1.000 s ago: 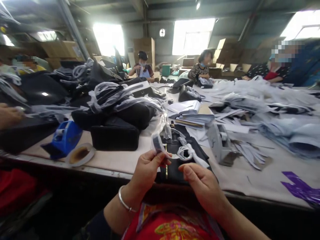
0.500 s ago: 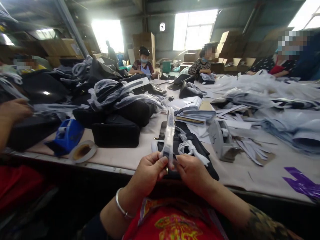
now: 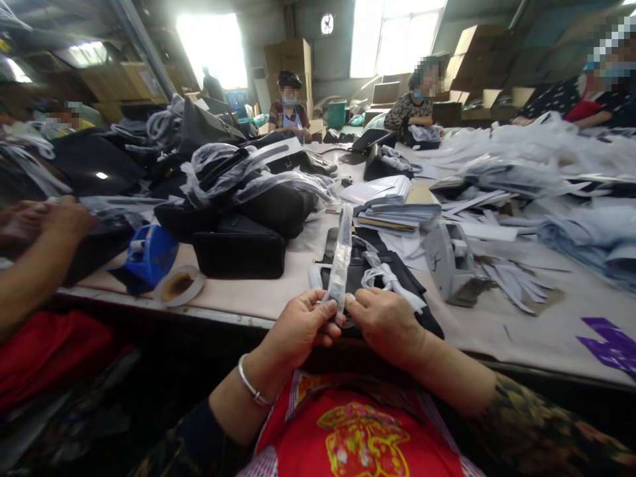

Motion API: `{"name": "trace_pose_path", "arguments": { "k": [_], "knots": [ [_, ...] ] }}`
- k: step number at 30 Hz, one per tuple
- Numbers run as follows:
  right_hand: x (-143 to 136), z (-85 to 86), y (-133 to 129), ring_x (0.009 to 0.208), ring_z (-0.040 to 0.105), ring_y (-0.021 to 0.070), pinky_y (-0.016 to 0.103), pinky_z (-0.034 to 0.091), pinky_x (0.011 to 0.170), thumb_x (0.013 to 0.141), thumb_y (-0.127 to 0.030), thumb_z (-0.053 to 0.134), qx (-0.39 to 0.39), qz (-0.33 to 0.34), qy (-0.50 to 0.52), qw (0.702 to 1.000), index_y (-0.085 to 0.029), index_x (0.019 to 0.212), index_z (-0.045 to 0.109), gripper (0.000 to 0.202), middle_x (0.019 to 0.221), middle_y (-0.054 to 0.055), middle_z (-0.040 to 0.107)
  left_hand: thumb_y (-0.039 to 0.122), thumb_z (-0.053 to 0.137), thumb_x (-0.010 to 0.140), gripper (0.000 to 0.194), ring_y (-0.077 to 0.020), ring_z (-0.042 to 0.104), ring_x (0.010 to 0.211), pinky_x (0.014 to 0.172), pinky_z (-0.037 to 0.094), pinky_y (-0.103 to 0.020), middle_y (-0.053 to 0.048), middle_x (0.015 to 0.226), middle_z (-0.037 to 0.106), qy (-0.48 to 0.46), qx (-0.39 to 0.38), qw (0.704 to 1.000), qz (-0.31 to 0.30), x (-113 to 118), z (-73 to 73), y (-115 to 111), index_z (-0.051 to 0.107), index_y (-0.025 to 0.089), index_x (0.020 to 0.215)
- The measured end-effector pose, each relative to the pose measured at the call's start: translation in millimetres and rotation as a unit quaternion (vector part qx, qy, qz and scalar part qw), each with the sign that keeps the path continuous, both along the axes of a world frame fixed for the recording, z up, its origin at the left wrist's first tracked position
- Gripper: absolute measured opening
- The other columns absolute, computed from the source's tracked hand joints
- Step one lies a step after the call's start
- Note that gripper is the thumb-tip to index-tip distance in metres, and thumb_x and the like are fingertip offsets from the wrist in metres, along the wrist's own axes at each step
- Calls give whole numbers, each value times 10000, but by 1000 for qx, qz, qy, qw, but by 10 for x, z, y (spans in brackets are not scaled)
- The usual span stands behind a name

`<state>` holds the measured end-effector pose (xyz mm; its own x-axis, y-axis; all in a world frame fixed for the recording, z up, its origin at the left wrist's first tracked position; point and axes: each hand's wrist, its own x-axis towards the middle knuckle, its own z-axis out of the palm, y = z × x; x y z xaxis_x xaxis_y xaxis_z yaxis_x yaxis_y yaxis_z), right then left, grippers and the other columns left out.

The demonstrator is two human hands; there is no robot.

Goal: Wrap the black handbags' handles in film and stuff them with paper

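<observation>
In front of me a black handbag (image 3: 410, 281) lies on the table at its near edge. A strap wrapped in clear plastic (image 3: 342, 255) rises from the bag, and my left hand (image 3: 305, 324) pinches its lower end between thumb and fingers. Close beside it, my right hand (image 3: 387, 324) is closed with its fingertips near the strap's lower end; what they hold, if anything, is hidden. On the bag, to the right of the strap, rests a bundled white-wrapped cord (image 3: 380, 275).
Left of me are a blue tape dispenser (image 3: 152, 255), a tape roll (image 3: 179, 286) and piled black bags (image 3: 238, 252). A grey tape dispenser (image 3: 450, 262), paper stacks (image 3: 397, 209) and purple film (image 3: 609, 344) lie right. A co-worker's hands (image 3: 67, 218) work at far left.
My right fingertips have shifted up slightly along the strap's lower end, while my left hand keeps its pinch. The view has tilted down a little. The co-worker's hands at left have come further into view.
</observation>
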<state>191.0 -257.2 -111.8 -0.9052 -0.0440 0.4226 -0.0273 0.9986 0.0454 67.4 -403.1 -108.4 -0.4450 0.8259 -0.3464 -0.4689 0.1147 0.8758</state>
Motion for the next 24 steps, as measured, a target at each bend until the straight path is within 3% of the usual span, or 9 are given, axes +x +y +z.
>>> {"name": "trace_pose_path", "arguments": {
  "k": [3, 6, 12, 18, 24],
  "knots": [
    [-18, 2, -12, 647, 466, 180, 336, 279, 607, 981, -148, 489, 9, 33, 25, 999, -167, 791, 627, 235, 694, 45, 564, 458, 859, 712, 440, -59, 585, 502, 402, 434, -128, -20, 748, 669, -46, -15, 998, -33, -16, -56, -7, 625, 128, 885],
    [-21, -13, -42, 636, 451, 180, 341, 283, 603, 1012, -179, 457, 2, 43, 59, 997, -177, 742, 596, 304, 669, 38, 549, 451, 875, 698, 436, -49, 571, 486, 403, 459, -129, -21, 748, 661, -93, -13, 993, -68, -48, -117, -10, 632, 120, 843],
    [-2, -45, -86, 641, 517, 177, 332, 369, 624, 1013, -161, 426, -28, 48, 105, 993, -96, 1034, 659, 242, 712, 50, 607, 426, 855, 740, 381, -46, 572, 520, 419, 435, -112, -28, 778, 665, -110, -12, 987, -113, -103, -144, -9, 668, 129, 888],
    [-20, -57, -68, 623, 521, 177, 332, 378, 596, 995, -118, 413, -9, 28, 106, 994, -85, 1052, 675, 271, 686, 48, 598, 450, 870, 708, 399, -48, 536, 549, 394, 372, -98, 4, 717, 604, -72, -20, 995, -68, -76, -116, 28, 685, 127, 851],
    [-24, -71, -36, 651, 531, 190, 338, 398, 616, 1011, -116, 393, 20, 36, 99, 994, -53, 1103, 673, 301, 713, 67, 625, 388, 860, 741, 342, -86, 620, 575, 480, 526, -152, -18, 693, 642, -102, -68, 992, -40, -84, -46, 40, 697, 112, 860]
  ]
}}
